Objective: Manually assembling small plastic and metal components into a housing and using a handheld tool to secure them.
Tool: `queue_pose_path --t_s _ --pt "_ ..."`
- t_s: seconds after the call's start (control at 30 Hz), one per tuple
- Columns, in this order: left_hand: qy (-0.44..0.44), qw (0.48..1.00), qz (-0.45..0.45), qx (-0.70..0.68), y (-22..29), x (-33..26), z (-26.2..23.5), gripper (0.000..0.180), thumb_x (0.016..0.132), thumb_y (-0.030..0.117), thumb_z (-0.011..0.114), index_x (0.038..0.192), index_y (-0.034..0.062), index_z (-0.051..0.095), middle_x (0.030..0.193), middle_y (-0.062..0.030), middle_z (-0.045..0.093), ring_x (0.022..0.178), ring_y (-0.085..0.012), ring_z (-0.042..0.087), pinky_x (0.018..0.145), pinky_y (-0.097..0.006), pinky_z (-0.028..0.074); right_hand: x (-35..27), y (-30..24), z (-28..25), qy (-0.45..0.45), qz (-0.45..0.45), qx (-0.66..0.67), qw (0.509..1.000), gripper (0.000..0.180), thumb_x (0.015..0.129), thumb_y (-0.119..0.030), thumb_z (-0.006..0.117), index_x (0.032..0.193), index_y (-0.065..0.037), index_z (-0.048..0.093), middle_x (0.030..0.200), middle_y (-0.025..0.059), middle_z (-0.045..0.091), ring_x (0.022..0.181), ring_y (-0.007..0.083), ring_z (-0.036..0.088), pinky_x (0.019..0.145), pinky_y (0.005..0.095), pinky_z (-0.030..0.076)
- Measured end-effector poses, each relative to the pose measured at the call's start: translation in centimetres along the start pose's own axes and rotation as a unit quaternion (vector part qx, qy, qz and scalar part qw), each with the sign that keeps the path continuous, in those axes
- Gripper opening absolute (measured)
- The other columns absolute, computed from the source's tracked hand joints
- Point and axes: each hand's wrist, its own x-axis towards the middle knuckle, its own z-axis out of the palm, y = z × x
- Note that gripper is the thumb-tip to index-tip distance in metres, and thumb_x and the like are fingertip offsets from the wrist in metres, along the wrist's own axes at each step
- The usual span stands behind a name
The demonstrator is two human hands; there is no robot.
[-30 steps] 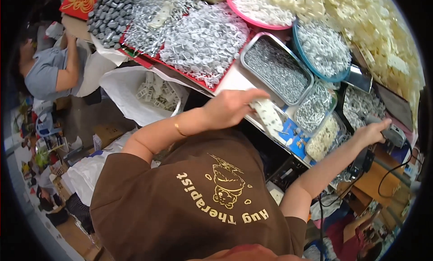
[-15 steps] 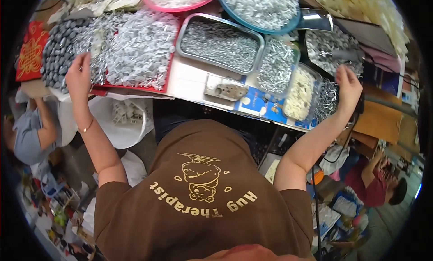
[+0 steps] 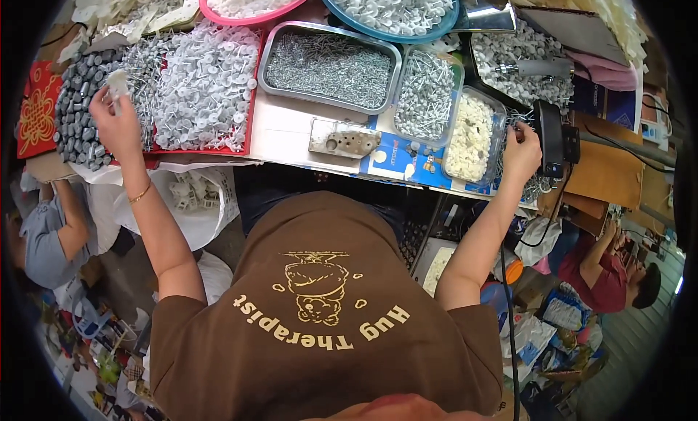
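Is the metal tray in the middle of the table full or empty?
Full: the metal tray is covered wall to wall with small grey metal pieces; no bare bottom shows.

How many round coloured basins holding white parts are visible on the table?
2. A pink basin sits at the top, left of centre; a blue basin sits beside it on the right. Others may lie beyond the picture's top edge.

Even, bright daylight falls over the surface [image 3: 291, 134], with soft shadows only under its front edge. The metal tray [image 3: 331, 65] past the left hand [image 3: 116, 123] gives mild glare. Focus holds well in the middle; toward the rim straight edges bow strongly, detail smears, and a black fisheye border closes the corners.
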Motion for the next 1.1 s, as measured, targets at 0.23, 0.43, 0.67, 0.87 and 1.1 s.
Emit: queue_pose_path --t_s 0.23,0.43,0.67,0.87,1.1 --pt "-0.113 0.897 -0.113 -0.413 5.3 -1.2 -3.2 0.032 0.090 -0.002 0.064 0.122 0.0013 0.058 0.116 -0.0083 0.063 0.085 -0.0090 0.062 0.079 -0.022 0.048 -0.4 -0.2 -0.3 0.053 0.000 0.035 0.998 0.021 0.086 -0.027 0.073 0.098 -0.010 0.077 0.096 0.0093 0.075 0.084 0.0300 0.071 0.075 0.0397 0.054" --pt "-0.287 0.851 -0.134 -0.418 11.8 -7.3 0.0 0.021 0.091 0.008 0.072 0.111 0.0056 0.063 0.096 -0.0037 0.068 0.084 -0.0078 0.061 0.077 -0.018 0.046 -1.3 -0.2 -3.2 -0.100 0.051 -0.035 0.993 0.028 0.083 -0.031 0.075 0.102 -0.011 0.076 0.092 0.0104 0.075 0.087 0.0322 0.071 0.079 0.0399 0.054" --pt "-0.367 0.862 0.142 -0.320 21.6 -16.7 3.9 0.010 0.086 0.013 0.073 0.095 0.0099 0.070 0.088 0.0017 0.068 0.087 -0.0152 0.061 0.091 -0.036 0.031 -2.7 -1.1 -4.0 -0.110 0.022 -0.054 0.992 0.024 0.081 -0.028 0.075 0.097 -0.010 0.075 0.090 0.0110 0.074 0.087 0.0329 0.071 0.077 0.0411 0.054" --pt "-0.328 0.884 0.201 -0.266 21.8 -17.3 4.3 0.016 0.084 0.019 0.075 0.098 0.0127 0.070 0.097 0.0009 0.067 0.098 -0.0192 0.059 0.094 -0.039 0.028 -4.1 -0.2 -1.9 -0.118 0.002 -0.095 0.988 0.022 0.081 -0.030 0.074 0.090 -0.010 0.074 0.087 0.0099 0.074 0.083 0.0332 0.070 0.075 0.0422 0.053" --pt "-0.342 0.850 0.312 -0.251 19.9 -16.9 3.1 0.028 0.077 0.023 0.081 0.103 0.0159 0.074 0.120 -0.0021 0.068 0.107 -0.0202 0.061 0.101 -0.039 0.028 -3.4 2.0 -2.3 0.040 0.094 0.162 0.981 0.019 0.084 -0.019 0.075 0.092 -0.002 0.071 0.078 0.0030 0.070 0.067 0.0110 0.062 0.063 0.0273 0.049"
